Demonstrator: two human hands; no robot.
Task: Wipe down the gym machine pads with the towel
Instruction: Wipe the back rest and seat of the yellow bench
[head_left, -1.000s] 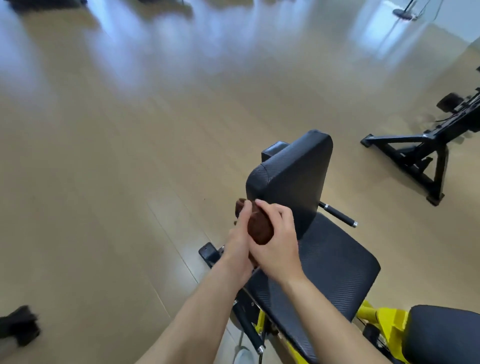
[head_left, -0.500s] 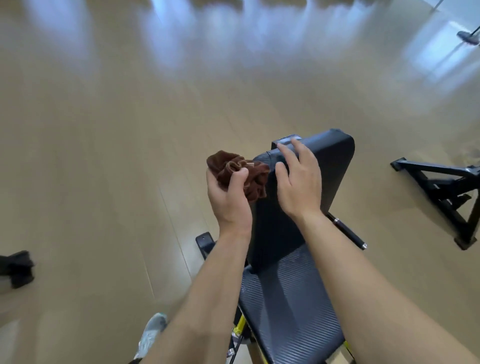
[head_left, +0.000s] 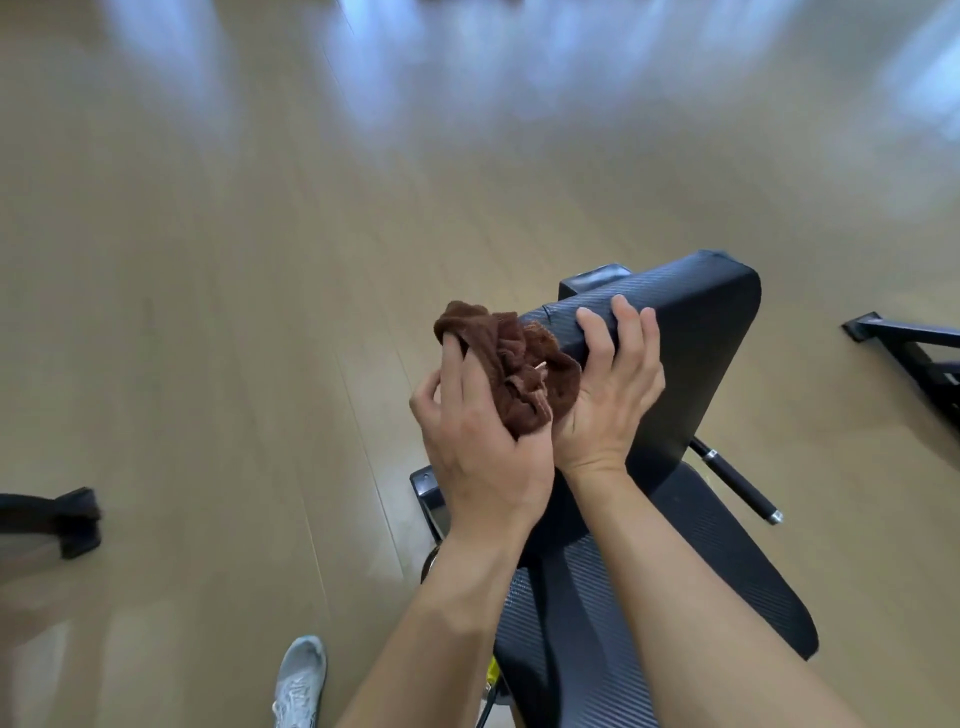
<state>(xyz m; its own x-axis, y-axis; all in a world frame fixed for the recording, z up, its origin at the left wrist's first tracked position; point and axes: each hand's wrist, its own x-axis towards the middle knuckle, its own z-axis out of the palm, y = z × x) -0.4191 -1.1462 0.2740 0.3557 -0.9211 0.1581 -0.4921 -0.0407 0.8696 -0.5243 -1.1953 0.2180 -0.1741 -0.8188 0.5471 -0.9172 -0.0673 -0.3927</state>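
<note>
Head view: left grip (head_left: 483, 431) is raised at frame centre, back of hand toward the camera, fingers curled round a bunched towel (head_left: 511, 364), which is held just left of the upper left corner of the back pad (head_left: 696, 374). Right grip (head_left: 610, 395) is set on that corner, fingers (head_left: 626, 322) bent over the pad's top edge and closed onto it; the thumb is hidden behind the towel. Both hands are seen side by side, touching near the heel. Bare forearms enter from the bottom edge.

Towel is dark brown, crumpled, terry-like; folds hang between the two hands and touch the right one. Back pad is black with a ribbed texture, upright with a slight tilt. Black seat pad (head_left: 717, 587) is seen below it at lower right. Black handle (head_left: 737, 483) with a silver tip sticks out right of the pads. Pale wood floor (head_left: 234, 312) fills the rest. Grey shoe (head_left: 298, 686) is at bottom centre-left, a black frame part (head_left: 904, 338) at the right edge, and a dark blurred object (head_left: 67, 519) at the left edge.
</note>
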